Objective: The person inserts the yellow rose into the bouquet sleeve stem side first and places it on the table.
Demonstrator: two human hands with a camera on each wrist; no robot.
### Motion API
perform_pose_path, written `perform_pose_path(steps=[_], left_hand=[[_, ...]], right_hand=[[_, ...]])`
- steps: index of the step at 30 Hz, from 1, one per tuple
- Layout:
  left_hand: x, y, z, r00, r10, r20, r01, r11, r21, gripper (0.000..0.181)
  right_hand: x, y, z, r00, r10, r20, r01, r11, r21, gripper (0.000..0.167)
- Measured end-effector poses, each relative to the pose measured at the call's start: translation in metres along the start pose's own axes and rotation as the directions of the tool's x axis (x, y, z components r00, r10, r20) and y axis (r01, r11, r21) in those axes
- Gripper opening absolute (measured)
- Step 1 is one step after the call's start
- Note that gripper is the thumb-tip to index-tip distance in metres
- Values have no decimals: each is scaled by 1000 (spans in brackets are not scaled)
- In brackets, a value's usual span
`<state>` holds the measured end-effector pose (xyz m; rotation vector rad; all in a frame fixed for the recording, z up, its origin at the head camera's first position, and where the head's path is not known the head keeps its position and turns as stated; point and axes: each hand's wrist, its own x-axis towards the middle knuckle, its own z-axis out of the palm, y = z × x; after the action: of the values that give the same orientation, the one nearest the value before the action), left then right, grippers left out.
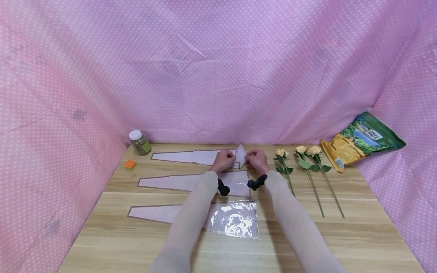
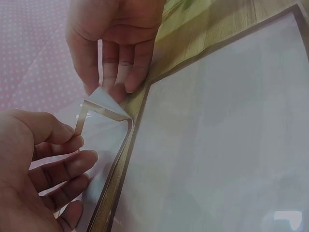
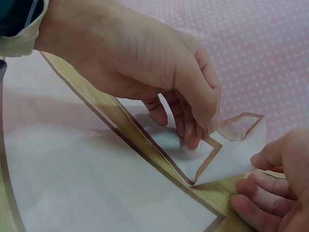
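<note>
Three tapered flower sleeves with brown borders lie in rows: the far sleeve point(image 1: 196, 156), the middle sleeve point(image 1: 177, 182) and the near sleeve point(image 1: 235, 220). The wide end of the far sleeve is folded up into a white flap point(image 1: 240, 154) between the hands. My left hand point(image 1: 223, 160) pinches the sleeve's bordered edge point(image 2: 79, 120) between thumb and forefinger. At the other side of the flap, my right hand point(image 1: 257, 160) pinches its edge between thumb and fingers; the right wrist view shows the thumb on the flap point(image 3: 236, 157).
Three cream roses point(image 1: 308, 151) with long stems lie right of the sleeves. Beyond them a green and yellow bag point(image 1: 363, 140) leans on the pink dotted cloth point(image 1: 218, 76). At the far left stand a white-lidded jar point(image 1: 140, 143) and an orange block point(image 1: 130, 164).
</note>
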<state>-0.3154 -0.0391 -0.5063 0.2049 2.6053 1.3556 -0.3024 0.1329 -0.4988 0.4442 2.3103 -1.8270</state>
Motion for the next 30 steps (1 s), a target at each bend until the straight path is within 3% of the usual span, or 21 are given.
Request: perform_pose_path(steps=[4,10,15,23,30], left_hand=[[0,1,0,1000,-7,7,7,1000,-1,17],[0,0,0,999,34,-14,-34,999,14,16],[0,-2,0,999,42,-15,-42,999,0,16],[-3,-2,-2,999,34,-16,-35,999,-18,17],[-5,-2,-1,999,40,-17,-40,999,-5,17]], right_hand=[[-1,-1,1,1000,-9,6,9,999,-37,28],[-5,-5,-1,999,-13,42,14,999,-45,29],[-12,-10,-9,997,-75,24,76,995,-65,31],[-23,-22,-46,977,-211,-7,210,975,-70,35],[-40,-27,-88,975,-218,-52,213,974,-84,40]])
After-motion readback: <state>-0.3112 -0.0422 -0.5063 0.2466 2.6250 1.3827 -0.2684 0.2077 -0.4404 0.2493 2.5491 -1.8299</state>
